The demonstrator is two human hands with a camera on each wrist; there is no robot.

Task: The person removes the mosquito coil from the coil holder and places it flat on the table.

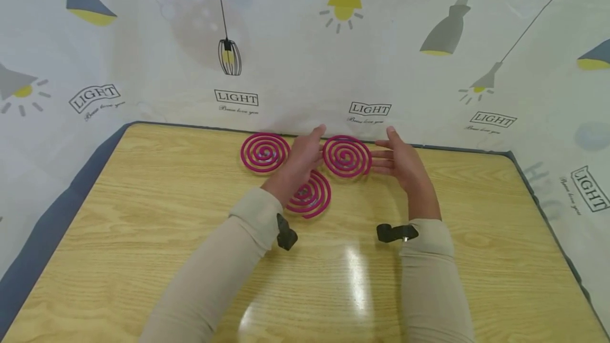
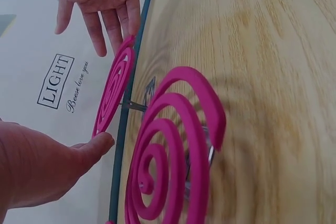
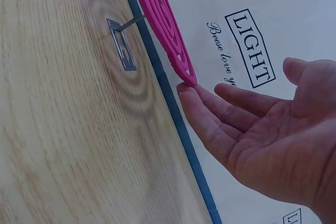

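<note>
Three magenta mosquito coils stand on small metal holders near the table's back edge: a left one (image 1: 265, 152), a right one (image 1: 347, 156) and a front one (image 1: 325, 195). My left hand (image 1: 305, 158) is at the left rim of the right coil, thumb raised, partly covering the front coil. On the opposite side, my right hand (image 1: 404, 165) has its fingers extended, fingertips right at the coil's rim in the right wrist view. That view also shows the metal stand (image 3: 114, 32) under the coil. The front coil (image 2: 202, 93) looms close in the left wrist view.
The wood-grain table (image 1: 143, 237) meets a white cloth backdrop (image 1: 295, 25) printed with lamps and the word LIGHT. A dark blue edge strip (image 2: 123, 135) runs along the table's back. Black straps (image 1: 395, 232) circle both sleeved wrists.
</note>
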